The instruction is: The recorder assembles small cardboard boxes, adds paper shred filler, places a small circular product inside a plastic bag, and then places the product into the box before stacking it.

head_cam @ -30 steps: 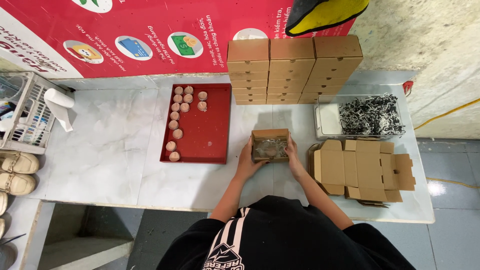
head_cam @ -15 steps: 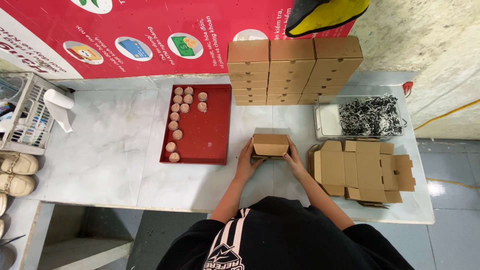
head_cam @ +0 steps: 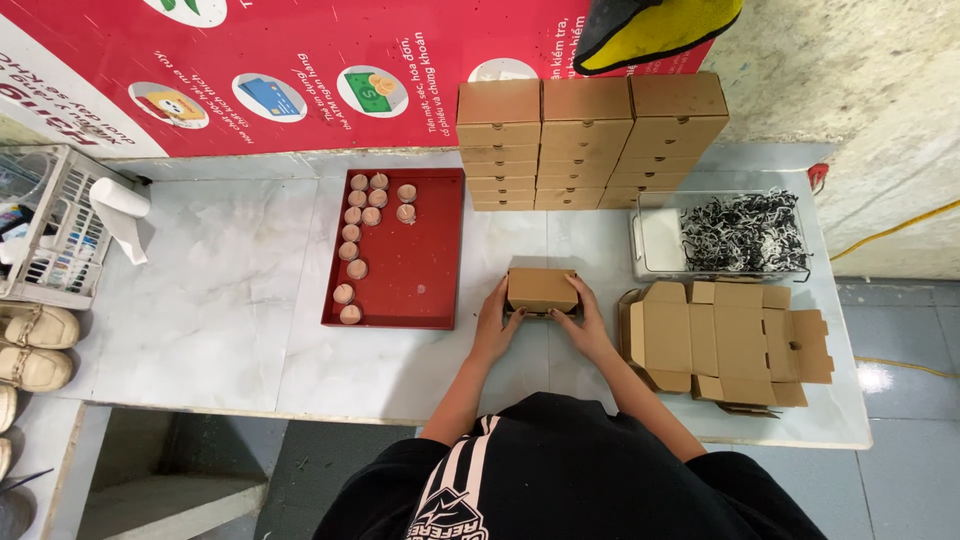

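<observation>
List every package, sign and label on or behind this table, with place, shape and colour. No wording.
Small box: brown cardboard, rectangular, table middle, between left hand and right hand.
Stacked boxes: three brown columns at the back wall.
Flat boxes: unfolded brown cardboard pile, right of the hands.
Banner: red, with small pictures, on the wall.

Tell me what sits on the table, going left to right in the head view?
White basket → paper roll → red tray of small round pieces → cardboard box between both hands → flat box blanks.
</observation>
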